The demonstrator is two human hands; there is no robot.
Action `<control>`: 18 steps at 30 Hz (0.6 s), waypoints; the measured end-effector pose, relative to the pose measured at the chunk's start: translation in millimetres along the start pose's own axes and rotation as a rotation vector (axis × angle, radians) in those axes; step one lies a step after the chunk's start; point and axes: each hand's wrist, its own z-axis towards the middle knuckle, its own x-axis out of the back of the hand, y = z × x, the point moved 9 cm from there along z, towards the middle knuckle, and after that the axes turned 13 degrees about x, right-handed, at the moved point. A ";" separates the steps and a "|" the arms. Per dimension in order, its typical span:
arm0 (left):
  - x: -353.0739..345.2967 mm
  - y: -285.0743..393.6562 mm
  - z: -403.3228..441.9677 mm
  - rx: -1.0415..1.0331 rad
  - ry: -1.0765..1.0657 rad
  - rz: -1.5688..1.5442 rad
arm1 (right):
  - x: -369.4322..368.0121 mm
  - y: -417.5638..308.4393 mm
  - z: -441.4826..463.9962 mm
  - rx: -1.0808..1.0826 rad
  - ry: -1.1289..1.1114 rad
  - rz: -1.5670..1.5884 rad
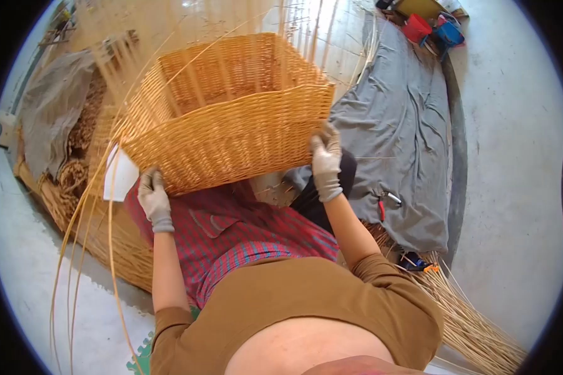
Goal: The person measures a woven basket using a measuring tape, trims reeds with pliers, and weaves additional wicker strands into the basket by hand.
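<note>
A woven wicker basket (231, 140), rectangular and honey-coloured, is held up above my lap, its open top tipped so the inside shows. Blurred upright canes rise from its rim. My left hand (154, 197), in a pale work glove, grips the lower left corner, with the fingertips partly hidden. At the right end, my right hand (326, 159), gloved the same way, has its fingers closed on the basket's edge. Long loose canes (75, 250) trail from the basket's left corner down past my left arm. Beneath lies a red and blue checked apron (231, 225).
Grey cloth (400, 137) covers a long pile on the right, with red-handled pliers (381, 206) on it. A bundle of canes (469, 319) lies at lower right. Red (416, 28) and blue (449, 34) containers stand at the back. Covered bundles (69, 119) lie left.
</note>
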 end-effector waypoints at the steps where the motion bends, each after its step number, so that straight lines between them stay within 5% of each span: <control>1: 29.5 -6.7 16.5 0.000 0.137 -0.041 | -34.3 -0.2 -23.2 -0.045 -0.112 0.005; 4: 72.2 22.0 24.1 -0.128 0.400 0.060 | -148.0 -13.4 -86.6 -0.200 -0.694 0.031; 5: 83.1 -22.2 53.5 -0.184 0.446 -0.230 | -181.0 -25.4 -108.1 -0.205 -0.827 0.024; 7: 82.6 25.3 47.3 -0.135 0.289 -0.445 | -234.6 -56.4 -136.8 -0.177 -0.953 0.049; 9: 91.4 47.9 37.8 -0.051 0.430 -0.183 | -270.6 -85.3 -167.2 0.025 -1.237 -0.093; 15: 72.0 57.9 28.8 -0.239 0.273 -0.464 | -332.4 -110.1 -203.0 0.326 -1.369 -0.205; 17: 62.4 55.5 11.1 -0.400 0.318 -0.266 | -352.1 -120.0 -206.5 0.360 -1.332 -0.275; 18: 61.6 62.3 4.2 -0.474 0.386 -0.160 | -366.0 -142.2 -215.8 0.678 -1.351 -0.348</control>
